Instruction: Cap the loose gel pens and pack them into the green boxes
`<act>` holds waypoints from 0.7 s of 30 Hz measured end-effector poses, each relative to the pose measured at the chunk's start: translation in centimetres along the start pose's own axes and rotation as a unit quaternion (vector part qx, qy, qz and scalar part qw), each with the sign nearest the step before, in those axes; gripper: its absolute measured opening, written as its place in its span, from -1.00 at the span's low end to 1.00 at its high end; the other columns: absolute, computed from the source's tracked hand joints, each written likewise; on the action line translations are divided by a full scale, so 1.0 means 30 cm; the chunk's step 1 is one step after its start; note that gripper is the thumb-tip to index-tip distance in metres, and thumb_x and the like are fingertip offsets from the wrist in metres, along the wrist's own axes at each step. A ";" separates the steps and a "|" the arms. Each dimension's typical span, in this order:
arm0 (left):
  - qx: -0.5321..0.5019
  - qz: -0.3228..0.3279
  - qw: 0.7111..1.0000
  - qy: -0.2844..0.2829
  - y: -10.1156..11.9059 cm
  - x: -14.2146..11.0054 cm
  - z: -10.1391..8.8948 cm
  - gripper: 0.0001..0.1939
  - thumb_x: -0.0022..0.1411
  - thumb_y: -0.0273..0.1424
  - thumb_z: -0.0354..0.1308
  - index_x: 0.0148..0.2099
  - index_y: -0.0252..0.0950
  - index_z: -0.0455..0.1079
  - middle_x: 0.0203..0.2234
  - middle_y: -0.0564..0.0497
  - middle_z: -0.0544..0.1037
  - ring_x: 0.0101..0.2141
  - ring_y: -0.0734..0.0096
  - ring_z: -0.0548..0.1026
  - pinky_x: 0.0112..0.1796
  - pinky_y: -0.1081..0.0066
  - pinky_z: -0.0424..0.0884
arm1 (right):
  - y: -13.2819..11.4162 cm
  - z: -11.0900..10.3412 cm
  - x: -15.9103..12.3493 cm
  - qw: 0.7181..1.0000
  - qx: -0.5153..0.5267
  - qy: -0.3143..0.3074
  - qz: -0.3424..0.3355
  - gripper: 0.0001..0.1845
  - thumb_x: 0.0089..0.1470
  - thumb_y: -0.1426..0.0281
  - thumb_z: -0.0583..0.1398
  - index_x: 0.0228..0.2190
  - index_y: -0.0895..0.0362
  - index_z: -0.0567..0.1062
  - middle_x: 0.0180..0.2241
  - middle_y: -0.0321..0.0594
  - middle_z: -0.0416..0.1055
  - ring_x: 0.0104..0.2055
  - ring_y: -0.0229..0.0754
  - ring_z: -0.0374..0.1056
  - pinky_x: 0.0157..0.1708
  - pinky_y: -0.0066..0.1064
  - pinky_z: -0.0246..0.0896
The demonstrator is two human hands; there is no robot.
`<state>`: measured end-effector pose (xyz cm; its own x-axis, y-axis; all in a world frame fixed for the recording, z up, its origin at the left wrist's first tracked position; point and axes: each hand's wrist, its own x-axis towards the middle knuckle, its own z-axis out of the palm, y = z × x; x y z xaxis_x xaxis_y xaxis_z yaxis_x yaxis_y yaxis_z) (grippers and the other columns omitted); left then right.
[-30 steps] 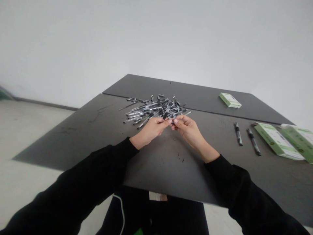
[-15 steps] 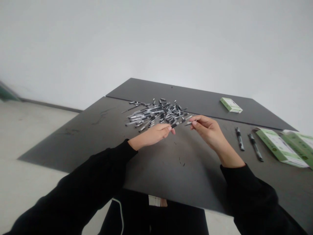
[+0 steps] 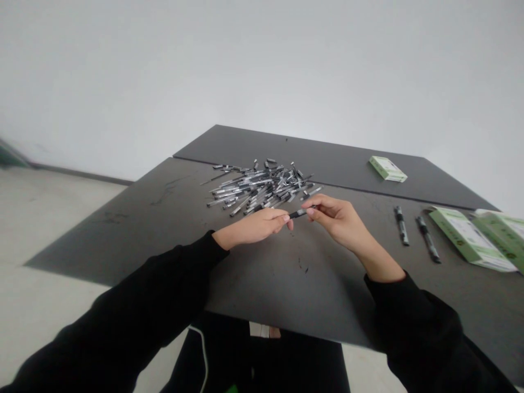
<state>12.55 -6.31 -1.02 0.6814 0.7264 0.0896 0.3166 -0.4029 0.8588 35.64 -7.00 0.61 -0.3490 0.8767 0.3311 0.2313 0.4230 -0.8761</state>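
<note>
My left hand is closed around a black-and-clear pen, its right end sticking out past the thumb. My right hand pinches at that free end with thumb and forefinger, holding a small pen part mostly hidden by the fingertips. I cannot tell whether it is a cap or a tip. Just behind both hands lies a loose heap of pen pieces, with clear barrels, black grips and short caps mixed together.
On the right of the dark table lie two pens, a nearer pen and a farther pen. Green-and-white boxes rest beside them. Another small green box lies farther back, near the wall.
My right hand has moved left, bringing the small part to the end of the pen. My left hand keeps its hold on the pen. The view has shifted slightly.
</note>
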 end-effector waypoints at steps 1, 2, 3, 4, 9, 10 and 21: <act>0.008 0.004 1.000 0.005 0.000 0.001 0.000 -0.63 0.45 -0.23 -0.14 -0.22 -0.28 0.41 -0.55 0.13 0.25 -0.50 0.45 0.25 -0.41 0.43 0.19 | 0.000 0.000 -0.001 1.000 -0.001 0.001 -0.004 -0.76 0.11 0.19 0.35 -0.28 0.11 0.64 -0.35 -0.21 0.49 -0.34 -0.19 0.35 -0.29 -0.29 0.24; 0.017 0.007 1.000 0.011 0.000 0.002 -0.001 -0.65 0.44 -0.25 -0.14 -0.25 -0.28 0.40 -0.55 0.13 0.26 -0.49 0.44 0.26 -0.39 0.42 0.19 | 0.001 0.000 -0.002 1.000 -0.003 0.001 -0.008 -0.76 0.10 0.19 0.36 -0.30 0.11 0.64 -0.35 -0.20 0.49 -0.33 -0.18 0.36 -0.29 -0.29 0.25; 0.026 0.007 1.000 0.015 0.000 0.003 -0.002 -0.66 0.43 -0.26 -0.13 -0.28 -0.28 0.39 -0.56 0.13 0.26 -0.48 0.43 0.27 -0.38 0.41 0.20 | 0.002 0.000 -0.003 1.000 -0.006 -0.001 -0.010 -0.77 0.09 0.20 0.36 -0.31 0.10 0.65 -0.36 -0.20 0.49 -0.33 -0.18 0.36 -0.29 -0.28 0.25; 0.035 0.007 0.999 0.017 0.000 0.003 -0.003 -0.67 0.42 -0.28 -0.13 -0.30 -0.27 0.38 -0.56 0.12 0.27 -0.48 0.42 0.28 -0.37 0.41 0.20 | 0.002 -0.001 -0.004 1.000 -0.007 -0.002 -0.012 -0.78 0.09 0.20 0.37 -0.31 0.10 0.66 -0.37 -0.20 0.48 -0.33 -0.17 0.36 -0.29 -0.28 0.26; 0.062 0.013 0.998 0.007 0.004 0.000 -0.008 -0.70 0.39 -0.31 -0.11 -0.35 -0.26 0.34 -0.55 0.10 0.33 -0.46 0.40 0.31 -0.32 0.39 0.21 | 0.010 0.000 -0.008 1.000 0.010 -0.019 -0.007 -0.79 0.05 0.21 0.40 -0.34 0.09 0.67 -0.39 -0.21 0.49 -0.35 -0.18 0.38 -0.31 -0.28 0.27; 0.068 0.014 0.998 0.004 0.005 -0.001 -0.009 -0.70 0.38 -0.31 -0.10 -0.36 -0.26 0.34 -0.54 0.09 0.35 -0.45 0.39 0.32 -0.31 0.39 0.21 | 0.012 0.001 -0.009 1.000 0.011 -0.025 -0.006 -0.79 0.05 0.20 0.40 -0.35 0.09 0.67 -0.39 -0.20 0.50 -0.35 -0.18 0.39 -0.30 -0.28 0.28; 0.104 0.008 0.995 0.008 -0.002 0.004 -0.010 -0.71 0.37 -0.31 -0.08 -0.39 -0.25 0.30 -0.50 0.06 0.39 -0.40 0.35 0.37 -0.27 0.38 0.23 | 0.017 -0.009 -0.007 0.999 -0.011 -0.036 -0.010 -0.77 0.07 0.18 0.38 -0.35 0.10 0.67 -0.38 -0.18 0.54 -0.34 -0.16 0.42 -0.29 -0.26 0.31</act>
<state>12.42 -6.05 -0.92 0.6772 0.7272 0.1121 0.4361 -0.5194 0.7348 36.06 -6.90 0.20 -0.4186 0.8496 0.3209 0.2440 0.4455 -0.8614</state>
